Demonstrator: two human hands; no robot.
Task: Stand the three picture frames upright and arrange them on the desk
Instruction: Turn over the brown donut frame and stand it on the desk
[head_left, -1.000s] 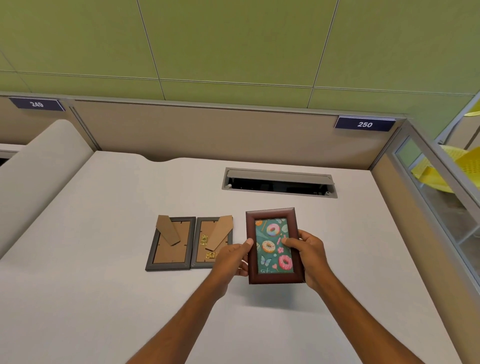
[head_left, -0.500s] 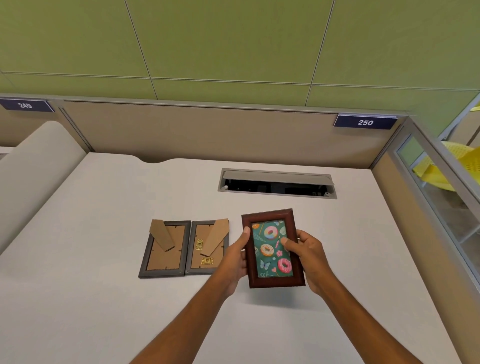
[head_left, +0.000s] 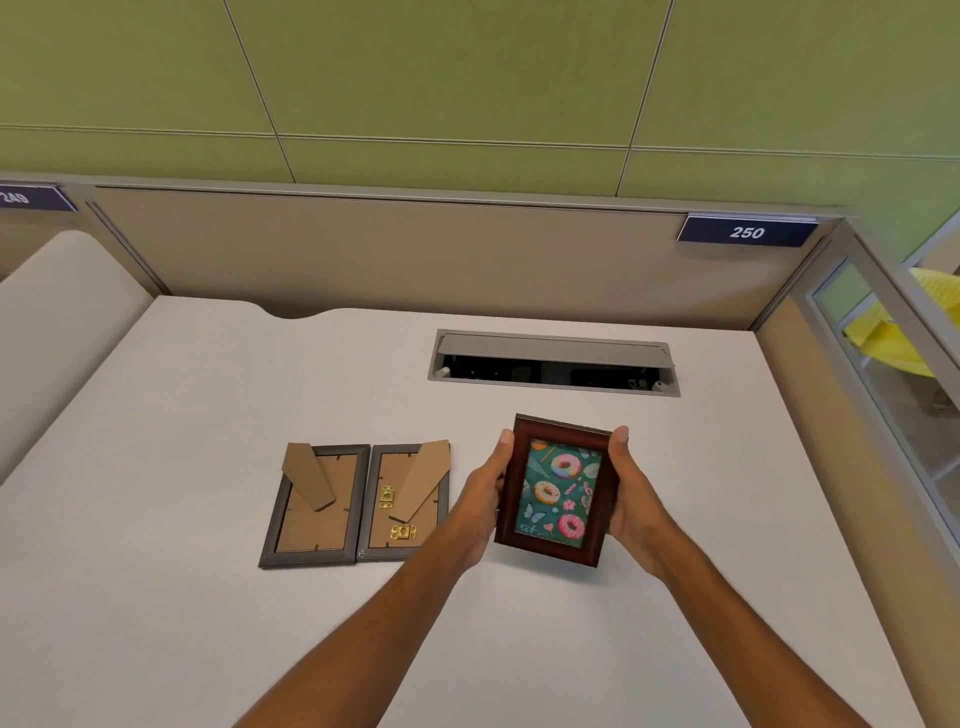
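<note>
A dark red-brown picture frame (head_left: 558, 491) with a doughnut picture is held above the white desk (head_left: 156, 623), tilted with its top edge away from me. My left hand (head_left: 483, 499) grips its left side and my right hand (head_left: 631, 499) grips its right side. Two grey frames lie face down side by side to the left: the left grey frame (head_left: 314, 512) and the right grey frame (head_left: 402, 504). Each shows a cardboard back with its stand flap folded out. The right one has two small gold hangers.
An open cable hatch (head_left: 553, 362) is set into the desk behind the frames. Beige partition walls (head_left: 415, 249) close the back and right sides, with a sign reading 250 (head_left: 747, 232). A rounded beige divider (head_left: 57, 332) borders the left edge.
Both hands have shifted from the frame's front onto its side edges, and the red-brown frame has lifted and tipped more upright.
</note>
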